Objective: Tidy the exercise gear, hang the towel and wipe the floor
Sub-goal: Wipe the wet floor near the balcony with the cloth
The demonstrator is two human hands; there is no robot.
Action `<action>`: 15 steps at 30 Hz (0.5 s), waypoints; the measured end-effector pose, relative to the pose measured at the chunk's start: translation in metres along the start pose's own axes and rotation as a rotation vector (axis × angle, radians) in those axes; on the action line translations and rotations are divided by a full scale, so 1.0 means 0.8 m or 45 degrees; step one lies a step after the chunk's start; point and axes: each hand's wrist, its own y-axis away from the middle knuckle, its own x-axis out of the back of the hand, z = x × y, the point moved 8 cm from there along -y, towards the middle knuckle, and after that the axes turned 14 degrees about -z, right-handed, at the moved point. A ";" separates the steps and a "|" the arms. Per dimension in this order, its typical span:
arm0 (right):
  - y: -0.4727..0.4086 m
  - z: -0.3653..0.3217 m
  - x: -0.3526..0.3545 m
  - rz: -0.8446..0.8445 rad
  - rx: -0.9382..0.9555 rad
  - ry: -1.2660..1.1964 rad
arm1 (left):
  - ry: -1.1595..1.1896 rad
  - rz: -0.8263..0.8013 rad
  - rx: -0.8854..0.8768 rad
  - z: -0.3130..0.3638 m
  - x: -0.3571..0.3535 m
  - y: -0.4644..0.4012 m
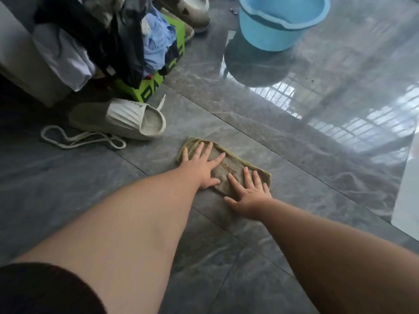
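Pressing flat with fingers spread, the left hand (202,165) and right hand (250,192) rest on the cloth (231,171) on the floor (249,123); a bucket (278,23) stands at one o'clock, a shoe (122,120) at ten.

1. Left arm (127,225): bare from the upper arm down; dark, near-black short sleeve (45,288) with a rounded hem covers the top of it.
2. Right arm (335,252): bare along its whole visible length, no sleeve in frame.
3. Left hand (201,166), right hand (249,196): bare, nothing worn on the fingers or wrists.
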 end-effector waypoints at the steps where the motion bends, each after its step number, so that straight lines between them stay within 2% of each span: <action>1: 0.013 0.016 -0.017 -0.008 -0.017 0.006 | -0.014 -0.002 -0.027 0.022 -0.010 0.002; 7: 0.080 0.119 -0.101 -0.019 -0.094 -0.035 | -0.079 -0.086 -0.126 0.157 -0.063 0.020; 15: 0.183 0.237 -0.234 -0.018 -0.070 -0.006 | -0.284 -0.434 -0.163 0.316 -0.153 0.075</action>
